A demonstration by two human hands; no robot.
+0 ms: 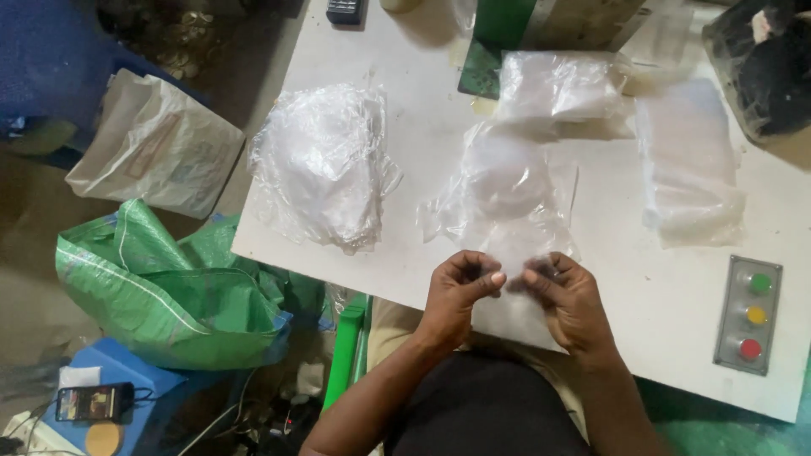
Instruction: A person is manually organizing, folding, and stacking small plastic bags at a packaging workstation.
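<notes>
My left hand (456, 291) and my right hand (568, 295) are close together at the near edge of the white table (422, 127). Both pinch the rim of a clear plastic bag (507, 253) that lies flat between them and stretches away from me. Something round and white (504, 179) sits inside the far part of that bag. A crumpled bundle of clear plastic bags (325, 165) lies to the left of my hands.
A flat stack of clear bags (688, 165) and another packed bag (557, 84) lie at the right and back. A grey control box with green, yellow and red buttons (748, 314) sits at right. A green woven sack (169, 283) and a phone (93, 402) are on the floor left.
</notes>
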